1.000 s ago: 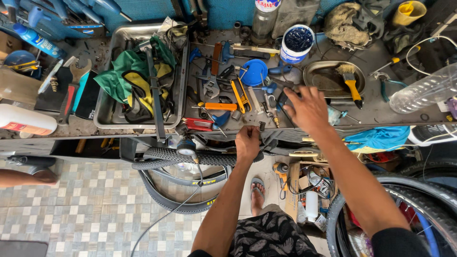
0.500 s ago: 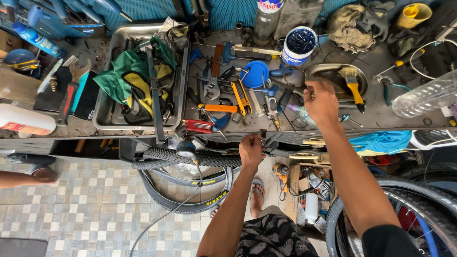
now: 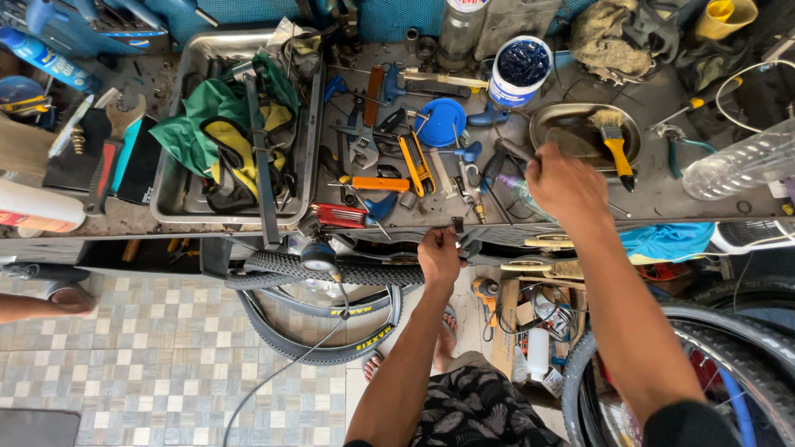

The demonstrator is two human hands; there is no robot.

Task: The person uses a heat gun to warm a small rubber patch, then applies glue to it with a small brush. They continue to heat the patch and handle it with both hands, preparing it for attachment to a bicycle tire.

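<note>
Grips, with the left hand (image 3: 439, 257), a small dark fitting (image 3: 458, 225) right at the front lip of the workbench (image 3: 662, 203), fingers curled tight around it from below and thumb on top, likely because the edge gives a firm stop to brace against. Reaches with the right hand (image 3: 567, 186) over the bench top, knuckles up and fingers bent downward out of sight, so cannot tell whether anything is pinched; hangs just beside the oval metal dish (image 3: 571, 124) where a yellow-handled brush (image 3: 614, 145) lies slanted, bristles inside the rim, probably to keep grease off the bench. Keeps the open tub of blue grease (image 3: 517, 70) just behind that dish and a blue lid (image 3: 440, 122) to its left, both within easy reach. Leaves little bare surface between the hands: orange-handled tool (image 3: 377, 184), red folding tool (image 3: 339, 215) and pliers (image 3: 364, 145) lie close together, some touching. Holds green and yellow cloth (image 3: 211, 132) in the steel tray (image 3: 170, 203) on the left, walls stopping it from spilling. Offers open room only below the bench edge, and even there two tyres (image 3: 331, 269) lean under the lip, a bicycle wheel (image 3: 712, 364) crowding the right arm.
</note>
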